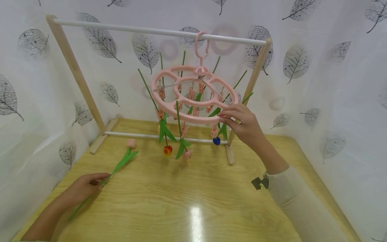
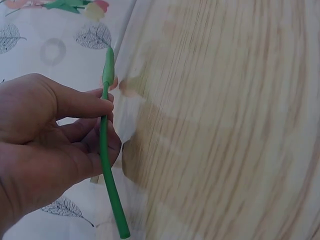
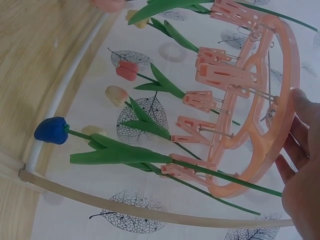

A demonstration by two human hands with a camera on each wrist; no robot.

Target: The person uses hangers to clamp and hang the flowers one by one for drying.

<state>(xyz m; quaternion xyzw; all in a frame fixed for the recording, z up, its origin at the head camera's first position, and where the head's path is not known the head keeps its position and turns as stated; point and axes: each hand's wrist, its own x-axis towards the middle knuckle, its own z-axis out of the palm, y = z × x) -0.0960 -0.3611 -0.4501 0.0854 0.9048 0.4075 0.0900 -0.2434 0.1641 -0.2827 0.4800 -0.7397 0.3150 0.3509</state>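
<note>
My left hand (image 1: 84, 188) pinches the green stem of a pink artificial tulip (image 1: 131, 144) between thumb and fingers, low over the table's left side. In the left wrist view the stem (image 2: 111, 195) runs past the thumb, its lower end pointing down. My right hand (image 1: 242, 122) grips the rim of a round pink clip hanger (image 1: 193, 118) at its near right side. Several tulips hang head down from the hanger's clips, among them a blue tulip (image 3: 51, 131), a red-orange tulip (image 1: 167, 150) and another pink tulip (image 1: 186, 154).
The hanger's hook (image 1: 198, 47) loops over the white top bar (image 1: 121, 28) of a wooden rack with side posts (image 1: 78, 75). A lower white bar (image 1: 136, 135) joins the feet. The wood-grain table (image 1: 169, 198) is backed by a leaf-patterned white curtain (image 1: 326, 87).
</note>
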